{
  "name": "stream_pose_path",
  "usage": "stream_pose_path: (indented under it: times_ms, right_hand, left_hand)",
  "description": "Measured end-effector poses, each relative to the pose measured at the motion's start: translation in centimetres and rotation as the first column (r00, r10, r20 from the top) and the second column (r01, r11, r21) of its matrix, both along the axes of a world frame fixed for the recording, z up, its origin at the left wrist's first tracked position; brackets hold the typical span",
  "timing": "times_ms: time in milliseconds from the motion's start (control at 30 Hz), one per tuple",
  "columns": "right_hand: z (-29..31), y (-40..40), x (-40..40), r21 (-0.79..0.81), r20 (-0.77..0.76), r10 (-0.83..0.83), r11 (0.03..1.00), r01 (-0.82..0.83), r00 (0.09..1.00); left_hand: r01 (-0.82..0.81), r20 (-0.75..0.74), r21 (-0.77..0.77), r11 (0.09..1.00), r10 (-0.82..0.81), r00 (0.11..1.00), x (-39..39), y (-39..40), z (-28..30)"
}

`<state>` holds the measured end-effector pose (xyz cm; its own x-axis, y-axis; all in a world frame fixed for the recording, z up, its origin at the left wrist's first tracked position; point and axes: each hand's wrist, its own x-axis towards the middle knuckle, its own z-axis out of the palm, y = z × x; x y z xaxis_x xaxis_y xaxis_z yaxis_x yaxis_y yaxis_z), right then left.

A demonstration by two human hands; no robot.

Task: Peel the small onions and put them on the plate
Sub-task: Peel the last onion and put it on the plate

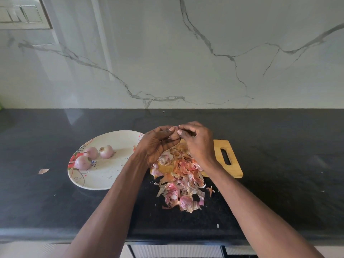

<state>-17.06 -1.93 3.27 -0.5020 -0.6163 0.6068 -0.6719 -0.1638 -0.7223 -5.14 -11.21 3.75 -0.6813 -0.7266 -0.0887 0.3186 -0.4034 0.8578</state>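
Three peeled onions lie on the left part of the plate, which sits on the dark desk. Right of the plate, above the far end of a heap of onion skins, the left hand and right hand meet, their fingers curled and pinching a small onion between them, mostly hidden. A wooden cutting board lies under the skins, its handle to the right.
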Motion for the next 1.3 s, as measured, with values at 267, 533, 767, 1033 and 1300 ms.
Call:
stream_pose_path:
  times_ms: [267,533,767,1033,1300]
  right_hand:
    - [-0.4,-0.3,0.7,0.081,-0.163,-0.051,0.995,0.065,0.985]
    - [-0.6,-0.3,-0.6,0.143,-0.033,-0.153,0.977,0.156,0.988]
    - [-0.1,0.0,0.3,-0.031,0.037,-0.045,0.998,0.046,0.998]
    - [-0.5,-0.3,0.1,0.044,0.183,-0.049,0.998,0.041,0.982]
    - [0.1,-0.4,-0.6,-0.023,0.654,0.19,0.973,-0.231,0.732]
  left_hand:
    - [0.026,-0.008,-0.049,0.998,-0.026,1.0,0.0,0.2,0.0]
    - [0.048,-0.058,0.01,0.999,-0.047,0.997,0.3,0.1,0.5]
    - [0.013,-0.121,0.007,1.0,-0.012,0.993,0.4,-0.2,0.4]
    - [-0.024,-0.172,-0.06,0.998,0.013,0.985,0.2,-0.4,0.2]
    - [-0.064,-0.002,-0.535,0.842,0.074,0.997,-0.1,0.5,-0.2]
